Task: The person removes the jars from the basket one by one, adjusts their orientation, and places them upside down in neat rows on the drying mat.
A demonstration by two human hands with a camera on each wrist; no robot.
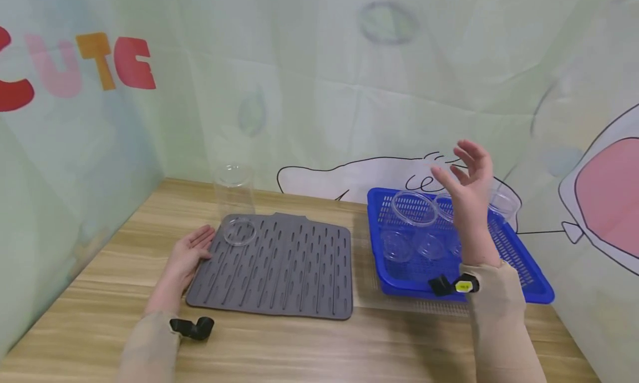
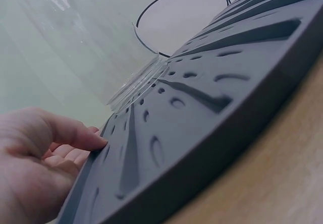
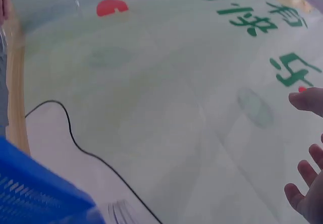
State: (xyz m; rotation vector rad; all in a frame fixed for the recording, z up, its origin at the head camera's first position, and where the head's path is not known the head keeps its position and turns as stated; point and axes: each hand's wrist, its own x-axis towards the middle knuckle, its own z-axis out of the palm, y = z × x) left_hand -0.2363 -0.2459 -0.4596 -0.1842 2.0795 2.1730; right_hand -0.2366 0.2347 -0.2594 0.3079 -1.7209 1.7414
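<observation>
My left hand [image 1: 187, 259] lies palm up at the left edge of a grey slotted drying mat [image 1: 279, 269], its fingers extended. In the left wrist view the thumb [image 2: 93, 141] touches the mat's border. A tall clear plastic jar [image 1: 234, 197] stands upright on the mat's back left corner, ridged end down. My right hand [image 1: 471, 197] is raised over a blue plastic basket [image 1: 375, 244], with loosely curved fingers and nothing between them. Several clear plastic jars [image 1: 396, 247] lie in the basket, partly hidden by the right hand and forearm.
Mat and basket sit on a wooden table [image 1: 309, 347]. A printed cloth backdrop [image 1: 309, 94] rises behind the table and along both sides. Each wrist carries a small black camera mount, one of them on the left sleeve [image 1: 150, 344].
</observation>
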